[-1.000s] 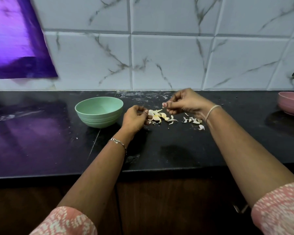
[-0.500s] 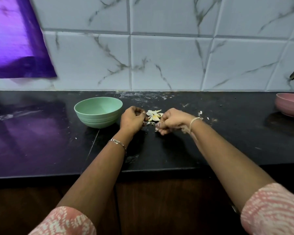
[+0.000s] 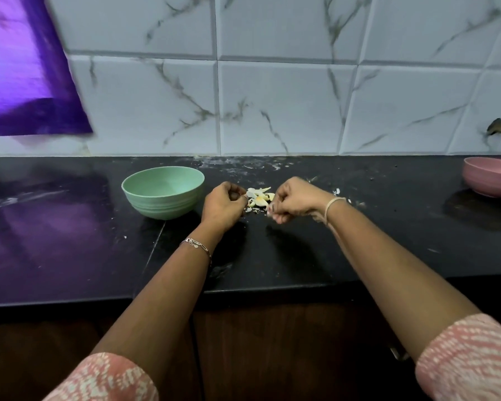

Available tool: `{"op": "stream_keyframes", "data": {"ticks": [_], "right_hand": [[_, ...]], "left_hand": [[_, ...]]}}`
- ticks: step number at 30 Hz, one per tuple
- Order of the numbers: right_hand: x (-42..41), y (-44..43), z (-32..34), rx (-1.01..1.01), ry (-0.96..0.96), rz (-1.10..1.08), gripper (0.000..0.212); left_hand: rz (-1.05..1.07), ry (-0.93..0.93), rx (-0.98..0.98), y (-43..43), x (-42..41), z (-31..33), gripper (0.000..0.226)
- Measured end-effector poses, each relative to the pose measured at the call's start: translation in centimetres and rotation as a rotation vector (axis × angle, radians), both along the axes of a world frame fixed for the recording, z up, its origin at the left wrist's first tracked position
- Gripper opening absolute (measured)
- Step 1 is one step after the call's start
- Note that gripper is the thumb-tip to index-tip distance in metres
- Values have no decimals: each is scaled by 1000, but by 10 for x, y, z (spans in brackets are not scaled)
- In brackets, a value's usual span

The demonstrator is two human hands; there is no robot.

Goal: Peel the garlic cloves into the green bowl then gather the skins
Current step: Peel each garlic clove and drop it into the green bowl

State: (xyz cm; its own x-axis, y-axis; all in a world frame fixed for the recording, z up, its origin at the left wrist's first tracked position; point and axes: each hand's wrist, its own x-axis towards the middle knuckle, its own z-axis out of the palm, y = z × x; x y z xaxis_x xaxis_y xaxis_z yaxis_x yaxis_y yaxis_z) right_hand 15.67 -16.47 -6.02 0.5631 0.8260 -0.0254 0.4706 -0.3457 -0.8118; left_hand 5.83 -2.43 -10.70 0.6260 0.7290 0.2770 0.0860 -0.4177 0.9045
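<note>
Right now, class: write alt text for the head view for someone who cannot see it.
A left hand and a right hand, fingers curled, flank a pile of garlic skins on a black countertop. A green bowl stands beside the left hand; a pink bowl far right.

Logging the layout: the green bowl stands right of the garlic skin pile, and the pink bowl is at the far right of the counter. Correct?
Not quite: the head view shows the green bowl left of the garlic skin pile. The pink bowl is at the far right of the counter, as you said.
</note>
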Motion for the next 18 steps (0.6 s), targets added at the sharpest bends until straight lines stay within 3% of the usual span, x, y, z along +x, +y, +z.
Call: {"op": "stream_keyframes", "data": {"ticks": [3, 7, 13, 18], "right_hand": [[3, -1, 9, 197, 158, -53, 18], [2, 3, -10, 261, 278, -94, 24], [0, 14, -23, 394, 420, -110, 30], [-2, 15, -25, 401, 501, -96, 22]], "left_hand": [[-74, 8, 114, -4, -1, 2, 20], [-179, -31, 200, -15, -2, 4, 35], [-131, -99, 204, -14, 0, 4, 18], [-151, -103, 128, -13, 0, 5, 14]]}}
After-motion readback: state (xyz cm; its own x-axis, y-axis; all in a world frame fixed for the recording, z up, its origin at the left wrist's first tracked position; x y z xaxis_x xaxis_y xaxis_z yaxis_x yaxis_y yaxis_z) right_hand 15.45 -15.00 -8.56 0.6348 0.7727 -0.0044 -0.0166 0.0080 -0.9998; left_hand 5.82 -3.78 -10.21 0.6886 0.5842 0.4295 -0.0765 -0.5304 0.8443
